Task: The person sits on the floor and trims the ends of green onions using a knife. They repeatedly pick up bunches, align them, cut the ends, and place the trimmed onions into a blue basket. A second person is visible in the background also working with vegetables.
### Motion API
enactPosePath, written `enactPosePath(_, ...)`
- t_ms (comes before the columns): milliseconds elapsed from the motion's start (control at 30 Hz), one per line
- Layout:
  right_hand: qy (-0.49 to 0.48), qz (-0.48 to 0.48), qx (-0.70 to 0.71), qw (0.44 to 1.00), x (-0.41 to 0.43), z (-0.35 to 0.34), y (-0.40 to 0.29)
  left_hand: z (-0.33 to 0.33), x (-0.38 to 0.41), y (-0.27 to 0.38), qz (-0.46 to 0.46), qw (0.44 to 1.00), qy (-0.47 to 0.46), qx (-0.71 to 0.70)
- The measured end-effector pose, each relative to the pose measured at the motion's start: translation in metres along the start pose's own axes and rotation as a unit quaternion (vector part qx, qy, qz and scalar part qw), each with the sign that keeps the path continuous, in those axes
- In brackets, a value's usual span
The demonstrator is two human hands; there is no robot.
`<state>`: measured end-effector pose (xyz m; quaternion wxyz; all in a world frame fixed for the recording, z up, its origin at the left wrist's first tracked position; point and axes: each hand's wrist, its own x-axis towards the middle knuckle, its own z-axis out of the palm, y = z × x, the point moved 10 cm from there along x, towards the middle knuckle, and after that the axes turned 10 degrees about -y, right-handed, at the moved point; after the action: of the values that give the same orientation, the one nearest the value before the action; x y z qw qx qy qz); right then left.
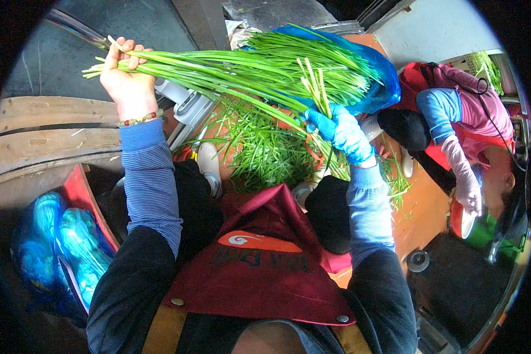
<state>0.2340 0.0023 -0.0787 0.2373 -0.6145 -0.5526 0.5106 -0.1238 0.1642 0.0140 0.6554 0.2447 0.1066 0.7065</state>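
A bundle of long green stalks, which look like garlic chives [203,68], stretches between my raised hands. My bare left hand [126,66] grips its pale ends at the upper left; a beaded bracelet circles that wrist. My right hand [343,132], in a blue glove, is closed around several stalks, whose pale cut ends [316,86] stick up above the fist. Behind the bundle, a large heap of chives [332,66] rests in an open blue plastic bag [389,86]. Loose green trimmings [270,155] are piled on the floor between my feet.
At right, another person bends forward, a gloved hand [468,199] near a red and white bowl [462,219]. A grey-white device [190,106] stands past my left forearm. Wooden boards [48,115] and blue plastic bags [82,248] lie left. A black wheeled platform [460,270] is lower right.
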Motion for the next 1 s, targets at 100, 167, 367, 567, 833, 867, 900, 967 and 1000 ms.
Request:
enactPosePath(100,0.055,-0.003,0.053,0.997,0.003,-0.01,0.001,-0.001,-0.002,0.001,0.005,0.999,0.01,0.035)
enactPosePath(167,0.084,0.008,0.148,0.985,0.004,-0.019,0.008,0.003,-0.004,-0.003,0.002,0.999,0.006,0.038)
enactPosePath(367,0.156,-0.009,0.332,0.93,0.006,-0.042,0.035,0.006,-0.007,0.011,0.036,0.997,0.026,0.057)
enactPosePath(567,0.13,0.019,0.165,0.977,-0.009,-0.039,0.001,0.021,-0.02,0.058,0.096,0.995,0.002,0.038)
enactPosePath(833,0.107,-0.039,0.091,0.989,-0.01,-0.036,-0.026,0.026,-0.014,0.109,0.13,0.991,-0.022,-0.018)
enactPosePath(867,0.126,-0.066,0.073,0.987,-0.012,-0.042,-0.035,0.024,-0.014,0.122,0.144,0.989,-0.015,0.015)
enactPosePath(900,0.129,-0.059,0.101,0.985,-0.014,-0.045,-0.034,0.025,-0.013,0.13,0.155,0.987,-0.009,0.045)
enactPosePath(967,0.132,-0.046,0.158,0.978,-0.016,-0.047,-0.032,0.03,-0.012,0.136,0.137,0.99,-0.028,0.012)
enactPosePath(1000,0.129,-0.042,0.16,0.978,-0.014,-0.048,-0.029,0.034,-0.013,0.138,0.144,0.989,-0.03,0.009)
